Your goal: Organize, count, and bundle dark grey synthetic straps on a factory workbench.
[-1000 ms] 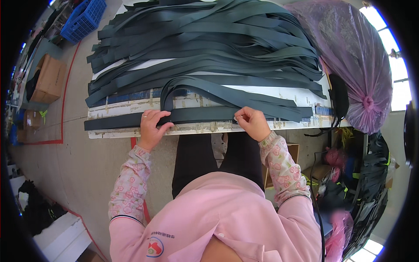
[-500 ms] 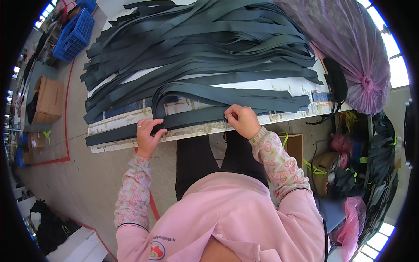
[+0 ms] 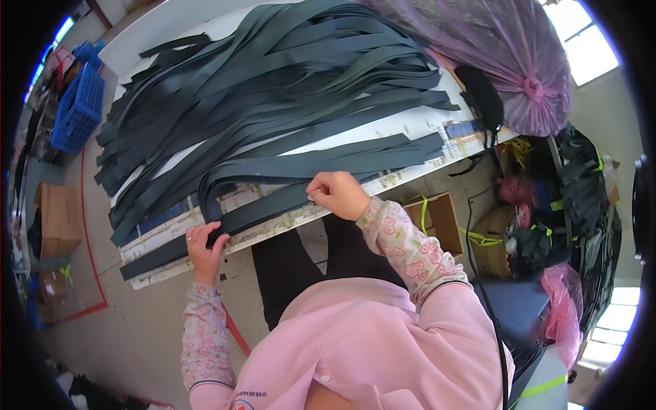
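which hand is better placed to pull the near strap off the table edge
Probably the left hand: it grips the dark strap close to its free end at the table edge. The right hand pinches it mid-length, beside the strap pile.

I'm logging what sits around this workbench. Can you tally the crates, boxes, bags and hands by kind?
Blue plastic crates: 1
Cardboard boxes: 3 (left floor, open box under the table, one beside it)
Pink plastic bags: 2 (big one on the table, small one on the floor)
Hands on the dark strap: 2 (left hand, right hand)
Total: 8
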